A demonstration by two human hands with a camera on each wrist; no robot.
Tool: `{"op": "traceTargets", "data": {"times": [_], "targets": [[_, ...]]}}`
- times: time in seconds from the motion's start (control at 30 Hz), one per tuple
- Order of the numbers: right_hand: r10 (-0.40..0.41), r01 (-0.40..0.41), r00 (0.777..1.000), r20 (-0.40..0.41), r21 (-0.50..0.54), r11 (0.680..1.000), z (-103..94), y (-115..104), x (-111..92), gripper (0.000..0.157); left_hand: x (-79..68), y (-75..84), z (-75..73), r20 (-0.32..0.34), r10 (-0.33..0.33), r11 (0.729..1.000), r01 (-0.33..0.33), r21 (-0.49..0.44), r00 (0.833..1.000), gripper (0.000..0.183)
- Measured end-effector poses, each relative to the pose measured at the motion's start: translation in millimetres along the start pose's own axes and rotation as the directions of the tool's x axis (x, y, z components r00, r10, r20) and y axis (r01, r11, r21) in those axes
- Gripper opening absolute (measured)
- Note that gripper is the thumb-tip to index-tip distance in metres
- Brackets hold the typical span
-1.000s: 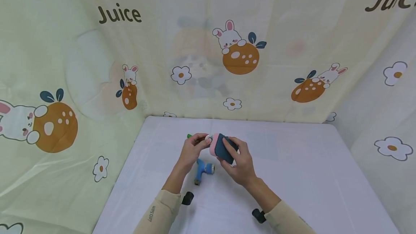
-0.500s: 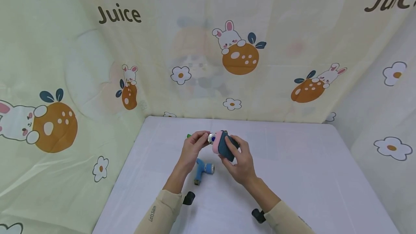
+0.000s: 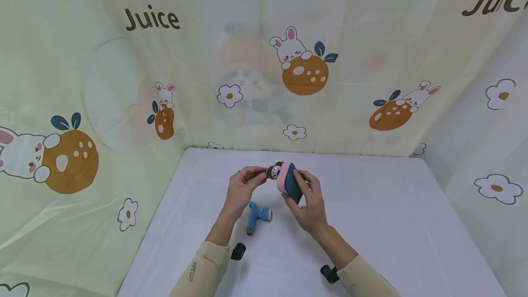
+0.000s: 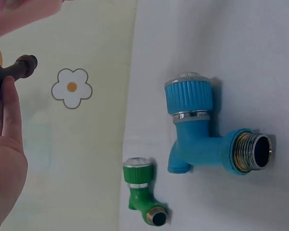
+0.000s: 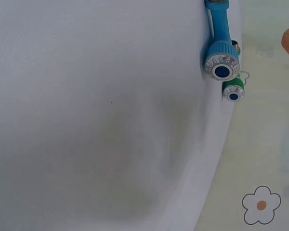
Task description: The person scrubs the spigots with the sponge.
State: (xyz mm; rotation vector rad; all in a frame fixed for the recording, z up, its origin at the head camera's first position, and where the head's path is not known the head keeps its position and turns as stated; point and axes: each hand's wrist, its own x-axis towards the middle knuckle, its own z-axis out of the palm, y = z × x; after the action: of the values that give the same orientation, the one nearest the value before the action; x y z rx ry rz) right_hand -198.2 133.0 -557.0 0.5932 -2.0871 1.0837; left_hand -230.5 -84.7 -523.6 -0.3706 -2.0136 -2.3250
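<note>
In the head view my left hand (image 3: 240, 192) pinches a dark brown tap (image 3: 270, 172) above the table, its silvery knob end facing right. My right hand (image 3: 309, 207) grips a pink and dark teal sponge (image 3: 291, 183), the pink side toward the tap's knob. Whether sponge and knob touch, I cannot tell. At the left edge of the left wrist view, fingers hold the dark tap (image 4: 20, 68), partly cut off. The right wrist view shows neither hand.
A blue tap (image 4: 192, 139) with a threaded end lies on the white table (image 3: 371, 205), below my hands. Beyond it, a smaller-looking green tap (image 4: 140, 185) is nearly hidden in the head view. A printed curtain (image 3: 198, 58) surrounds the table.
The sponge has shifted right and tilted, uncovering more of the tap's knob and brown body. My right hand has moved slightly right with it; the left still holds the tap.
</note>
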Motion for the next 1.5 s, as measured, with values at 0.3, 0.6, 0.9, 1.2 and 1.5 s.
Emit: {"op": "traceTargets", "data": {"times": [0.3,0.6,0.9,1.2,1.5], "targets": [[-0.062,0.063,0.998,-0.032,0.041,0.997,5.0,-4.9,3.5,0.07,-3.7,0.5,-0.6,0.061,0.025,0.997,-0.029,0.069,0.998,0.025],[0.007,-0.003,0.999,-0.049,0.077,0.997,3.0,-3.6,6.5,0.07,-4.2,3.6,6.3,0.073,0.148,0.961,-0.161,0.227,0.986,0.024],[0.134,-0.13,0.99,-0.041,0.09,0.987,-0.7,-4.8,6.0,0.072,-5.7,7.1,12.5,0.084,0.244,0.9,-0.257,0.352,0.966,0.025],[0.338,-0.336,0.941,0.011,0.146,0.931,-3.2,-6.8,11.5,0.059,-7.7,9.5,12.4,0.11,0.223,0.904,-0.247,0.35,0.969,0.024],[0.412,-0.411,0.911,0.032,0.157,0.898,-4.9,-5.7,13.4,0.055,-9.1,8.2,12.2,0.138,0.162,0.917,-0.201,0.346,0.977,0.023]]}}
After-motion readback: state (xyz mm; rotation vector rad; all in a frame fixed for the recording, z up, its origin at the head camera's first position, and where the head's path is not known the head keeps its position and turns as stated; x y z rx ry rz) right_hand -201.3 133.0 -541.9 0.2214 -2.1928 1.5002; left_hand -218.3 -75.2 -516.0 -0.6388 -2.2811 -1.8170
